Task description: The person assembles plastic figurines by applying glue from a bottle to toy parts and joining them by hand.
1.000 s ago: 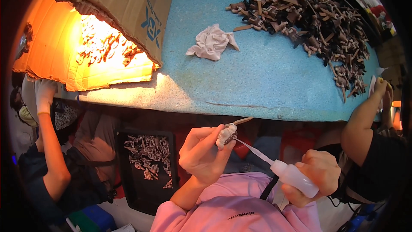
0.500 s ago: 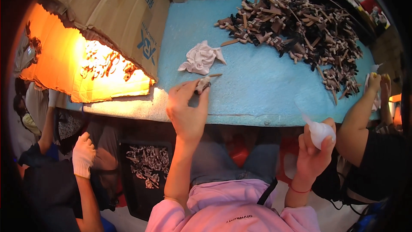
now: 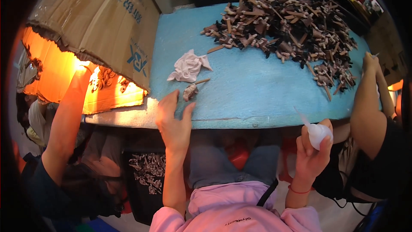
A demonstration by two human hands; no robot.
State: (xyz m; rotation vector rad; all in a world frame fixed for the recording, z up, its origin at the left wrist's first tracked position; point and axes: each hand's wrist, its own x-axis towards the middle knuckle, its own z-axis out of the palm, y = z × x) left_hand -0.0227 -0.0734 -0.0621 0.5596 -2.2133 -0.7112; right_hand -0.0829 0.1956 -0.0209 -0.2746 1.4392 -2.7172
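My left hand [image 3: 172, 122] is above the table's near edge, its fingers and thumb spread and nothing between them. Just past the fingertips, a small whitish-brown figurine [image 3: 189, 92] with a flat tan stick lies on the blue tabletop [image 3: 253, 86]. Beyond it is a crumpled pale pink cloth [image 3: 189, 66]. Off to the right, in front of the table edge, my right hand [image 3: 310, 160] is closed around a small white squeeze bottle [image 3: 319, 135] whose thin nozzle points up and to the left.
A large heap of similar figurines [image 3: 292, 32] covers the back right. At left stands a torn cardboard box [image 3: 101, 21], lit orange inside, with a co-worker's arm [image 3: 68, 116] reaching in. A black bin [image 3: 133, 199] of small pieces is below. Another person's arm [image 3: 367, 99] rests at right.
My left hand has opened and let go of the figurine, which now lies near the cloth. The co-worker's arm at left has moved into the lit box. My right hand still holds the bottle.
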